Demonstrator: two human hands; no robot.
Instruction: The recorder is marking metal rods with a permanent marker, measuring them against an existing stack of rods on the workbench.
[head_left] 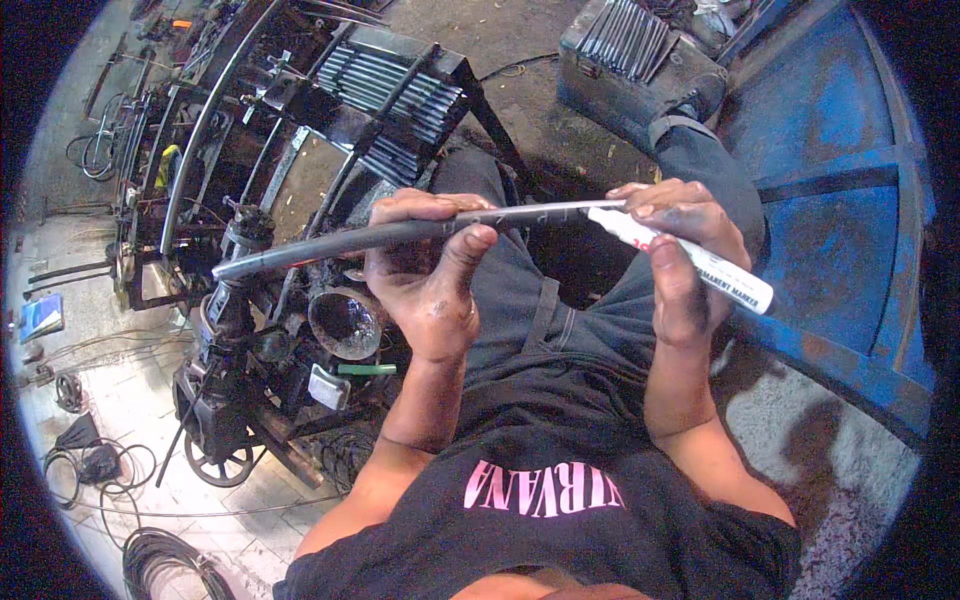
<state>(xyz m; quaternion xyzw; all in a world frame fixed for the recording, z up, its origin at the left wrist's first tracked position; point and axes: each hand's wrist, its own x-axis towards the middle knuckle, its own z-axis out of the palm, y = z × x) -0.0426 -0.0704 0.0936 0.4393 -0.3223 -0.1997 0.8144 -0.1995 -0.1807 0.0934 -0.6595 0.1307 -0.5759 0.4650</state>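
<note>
A long, slim grey metal bar [340,240] lies across my view, its left end lower and nearer the machine. My left hand [425,265] grips it around the middle, thumb in front and fingers over the top. Faint marks show on the bar right of that thumb. In my right hand [690,240] a white marker pen [735,280] is held slantwise, its tip end close to the bar. The fingers of that hand also reach the bar's right end, which they partly cover.
A dark machine [225,340] with a handwheel [220,455] stands at the left. Metal bars [395,95] are stacked on a stand ahead; more bars [625,40] lie on a metal box [610,95]. A blue metal panel [830,200] rises at the right. Coiled cable [170,565] lies lower left.
</note>
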